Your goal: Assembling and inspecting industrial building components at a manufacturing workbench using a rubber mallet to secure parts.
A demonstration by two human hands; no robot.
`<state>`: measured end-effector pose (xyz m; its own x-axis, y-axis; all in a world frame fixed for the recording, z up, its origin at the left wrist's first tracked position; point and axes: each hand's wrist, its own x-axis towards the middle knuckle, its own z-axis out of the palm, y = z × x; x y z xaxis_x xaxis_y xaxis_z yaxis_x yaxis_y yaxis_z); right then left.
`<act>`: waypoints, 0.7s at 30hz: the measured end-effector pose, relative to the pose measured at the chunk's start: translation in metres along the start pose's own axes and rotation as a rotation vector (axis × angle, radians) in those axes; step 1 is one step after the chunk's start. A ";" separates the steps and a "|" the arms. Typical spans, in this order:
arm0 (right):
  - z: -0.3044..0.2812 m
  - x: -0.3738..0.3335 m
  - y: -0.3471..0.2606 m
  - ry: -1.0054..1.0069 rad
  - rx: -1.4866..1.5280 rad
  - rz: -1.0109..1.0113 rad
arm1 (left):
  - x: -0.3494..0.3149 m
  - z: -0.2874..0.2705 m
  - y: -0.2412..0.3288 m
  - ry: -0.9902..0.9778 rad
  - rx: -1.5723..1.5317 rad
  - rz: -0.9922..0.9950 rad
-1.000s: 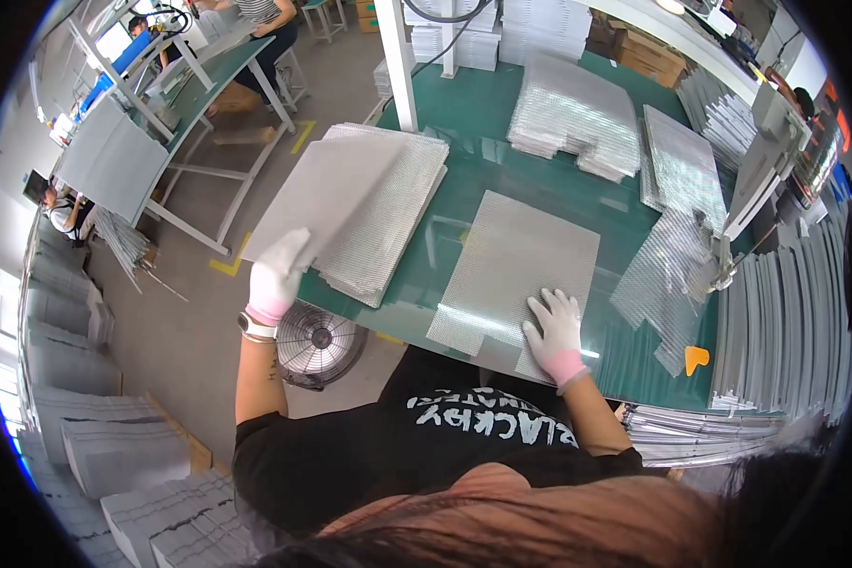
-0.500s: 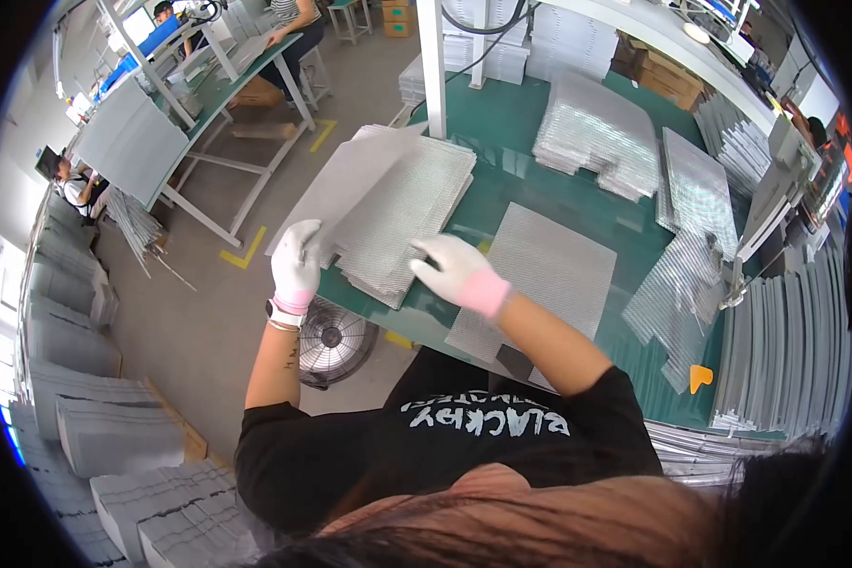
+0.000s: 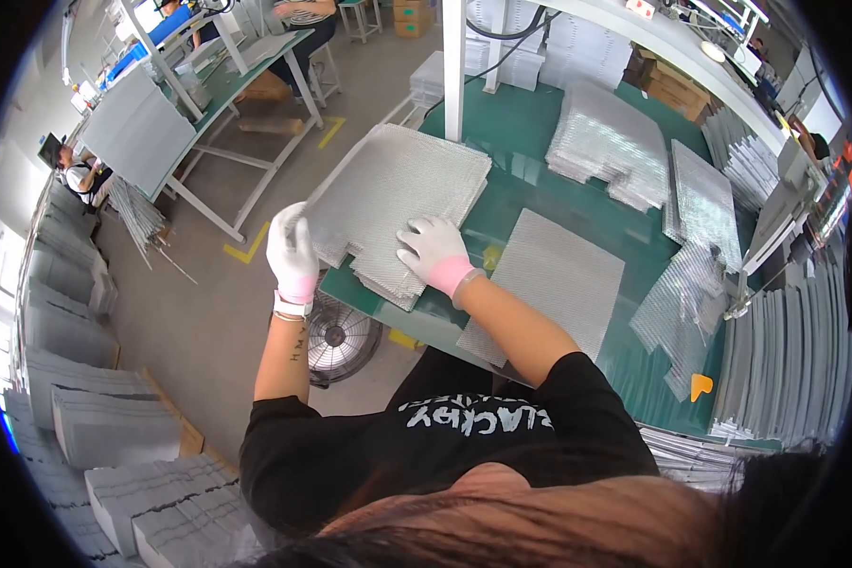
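Note:
A stack of thin grey mesh sheets (image 3: 398, 180) lies at the left end of the green table, its near edges stepped and notched. My right hand (image 3: 435, 254), in a white glove with a pink cuff, rests on the stack's near right part with fingers spread. My left hand (image 3: 292, 254), gloved alike, is upright at the stack's left edge, thumb apart from the fingers; whether it touches the top sheet's edge is unclear. To the right of my right hand, a single mesh sheet (image 3: 559, 275) lies flat on the table.
Another mesh stack (image 3: 608, 142) sits farther back on the green table (image 3: 516, 180). Cut mesh pieces (image 3: 682, 303) and an orange piece (image 3: 700, 386) lie at right, near upright panels (image 3: 776, 350). A white post (image 3: 453, 76) rises behind my stack. A floor fan (image 3: 336, 336) stands below the table edge.
The top sheet, earlier skewed out to the left by my left hand, now lies more squarely over the stack. My right hand has come down onto the stack. The view has shifted slightly.

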<state>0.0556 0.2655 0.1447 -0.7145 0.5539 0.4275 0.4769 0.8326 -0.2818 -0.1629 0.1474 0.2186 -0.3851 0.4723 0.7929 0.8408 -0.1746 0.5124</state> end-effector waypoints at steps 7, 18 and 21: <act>0.005 0.001 -0.003 0.083 -0.007 -0.003 | 0.019 -0.021 -0.023 0.439 -0.110 -0.256; -0.147 -0.037 -0.082 0.148 2.311 -0.242 | -0.037 -0.038 0.135 -0.345 0.023 0.727; -0.150 -0.078 -0.063 0.288 1.748 0.431 | -0.059 -0.007 0.151 -0.469 -0.100 0.676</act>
<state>0.1582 0.1690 0.2578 -0.5093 0.8465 0.1550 -0.5755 -0.2012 -0.7927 -0.0155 0.0872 0.2513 0.4090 0.5455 0.7316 0.7876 -0.6158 0.0188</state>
